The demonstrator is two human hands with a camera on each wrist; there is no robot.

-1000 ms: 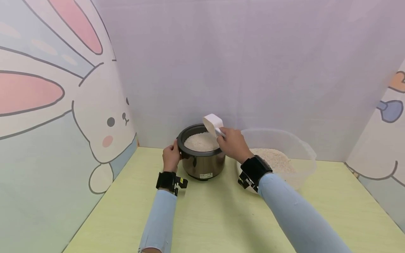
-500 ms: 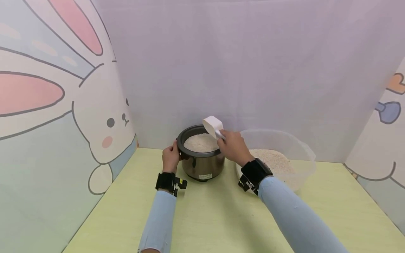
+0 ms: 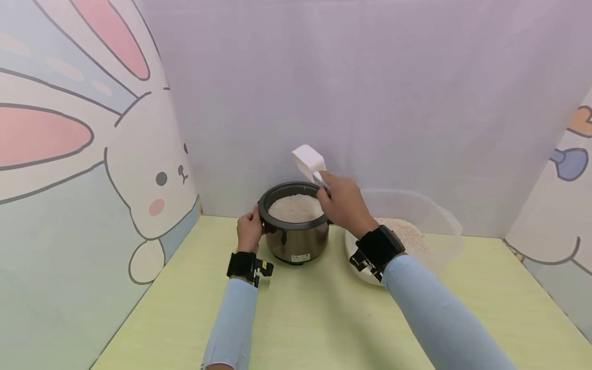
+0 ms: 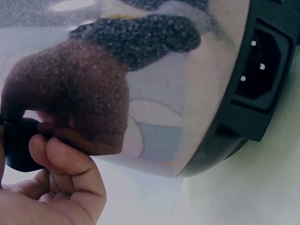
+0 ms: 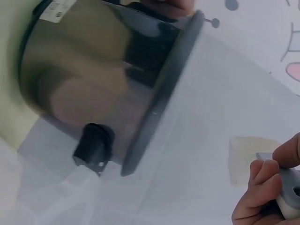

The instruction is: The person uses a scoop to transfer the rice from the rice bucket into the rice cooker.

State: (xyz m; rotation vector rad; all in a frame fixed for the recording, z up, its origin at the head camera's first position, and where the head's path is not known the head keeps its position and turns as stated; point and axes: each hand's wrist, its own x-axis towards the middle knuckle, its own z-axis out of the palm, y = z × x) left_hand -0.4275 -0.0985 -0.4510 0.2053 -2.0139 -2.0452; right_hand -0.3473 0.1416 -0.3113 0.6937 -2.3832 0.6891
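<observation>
A metallic brown rice cooker (image 3: 296, 241) with a dark rim stands near the back wall, its lid off and white rice (image 3: 296, 208) in it. My left hand (image 3: 250, 230) holds the cooker's left side; in the left wrist view its fingers curl round a black side handle (image 4: 21, 147). Above the cooker's right rim, my right hand (image 3: 344, 203) grips a white rice scoop (image 3: 309, 160) by its handle. The scoop is tilted, and its inside is hidden from the head view. In the right wrist view the scoop (image 5: 241, 159) is apart from the cooker.
Right of the cooker stands a translucent plastic tub (image 3: 444, 221) with rice (image 3: 409, 236) in it, partly behind my right forearm. A lilac curtain wall (image 3: 259, 103) rises close behind. The cooker's power socket (image 4: 258, 70) faces the left wrist camera.
My right hand has lifted the scoop higher, away from the rice in the cooker, within the last half second. The left hand and cooker have stayed put.
</observation>
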